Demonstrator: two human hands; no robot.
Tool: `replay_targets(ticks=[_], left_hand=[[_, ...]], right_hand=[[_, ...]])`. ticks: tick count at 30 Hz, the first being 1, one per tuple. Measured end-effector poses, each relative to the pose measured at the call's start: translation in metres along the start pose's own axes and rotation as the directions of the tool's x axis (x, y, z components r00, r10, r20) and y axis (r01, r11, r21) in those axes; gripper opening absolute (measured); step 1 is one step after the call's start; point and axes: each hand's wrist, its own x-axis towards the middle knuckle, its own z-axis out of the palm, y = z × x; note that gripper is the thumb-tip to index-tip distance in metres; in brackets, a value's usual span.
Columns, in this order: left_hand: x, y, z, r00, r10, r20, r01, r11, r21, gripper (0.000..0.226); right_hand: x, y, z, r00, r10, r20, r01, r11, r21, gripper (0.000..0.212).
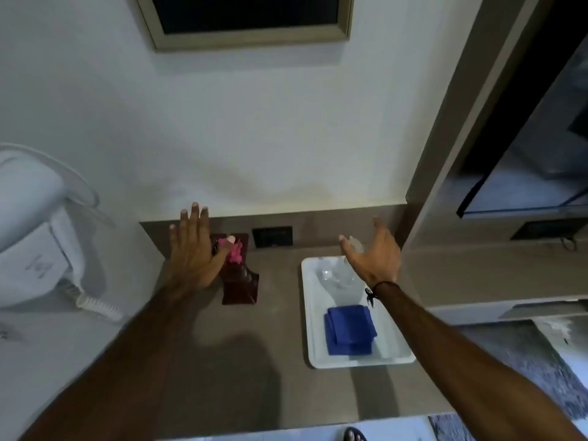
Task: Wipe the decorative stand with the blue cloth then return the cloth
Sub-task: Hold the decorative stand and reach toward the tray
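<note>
A dark red-brown decorative stand point(240, 286) with a pink ornament point(236, 251) on top sits at the back left of the grey-brown counter point(270, 377). My left hand point(194, 249) hovers over the stand's left side, fingers spread, thumb near the pink ornament, holding nothing. The folded blue cloth point(349, 329) lies in the near part of a white tray point(310, 345) on the right. Over the tray's far end is my right hand point(372, 253), fingers apart and empty, with a black band at the wrist.
Clear glasses point(335, 275) stand in the tray's far end, partly under my right hand. A white wall-mounted hair dryer point(35, 237) with a coiled cord hangs at the left. A dark socket plate point(272, 236) sits on the back wall, a framed picture point(245, 23) above.
</note>
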Motion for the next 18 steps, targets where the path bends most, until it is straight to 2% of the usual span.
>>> replay_targets(ticks=[1, 3, 5, 9, 12, 18], left_hand=[[-0.005, 0.0, 0.004, 0.999, -0.03, 0.023, 0.03, 0.999, 0.011, 0.094], [-0.014, 0.002, 0.013, 0.995, -0.082, 0.063, 0.08, 0.996, 0.027, 0.095], [-0.027, 0.005, 0.022, 0.994, -0.099, 0.043, 0.098, 0.995, 0.02, 0.095], [-0.031, 0.012, 0.033, 0.976, -0.206, 0.069, 0.209, 0.977, -0.047, 0.1], [-0.032, 0.014, 0.044, 0.955, -0.275, 0.108, 0.284, 0.956, -0.077, 0.105], [-0.033, 0.016, 0.059, 0.909, -0.382, 0.164, 0.401, 0.911, -0.097, 0.111]], right_hand=[[-0.002, 0.009, 0.006, 0.995, 0.101, 0.025, -0.103, 0.991, 0.085, 0.101], [-0.005, 0.022, 0.021, 0.95, 0.269, 0.16, -0.306, 0.908, 0.286, 0.102], [-0.003, 0.032, 0.036, 0.899, 0.348, 0.267, -0.432, 0.805, 0.406, 0.094], [0.015, 0.03, 0.063, 0.889, 0.304, 0.344, -0.442, 0.767, 0.465, 0.063], [0.027, 0.029, 0.076, 0.883, 0.313, 0.351, -0.459, 0.734, 0.5, 0.057], [0.038, 0.015, 0.079, 0.907, 0.253, 0.336, -0.393, 0.794, 0.464, 0.042]])
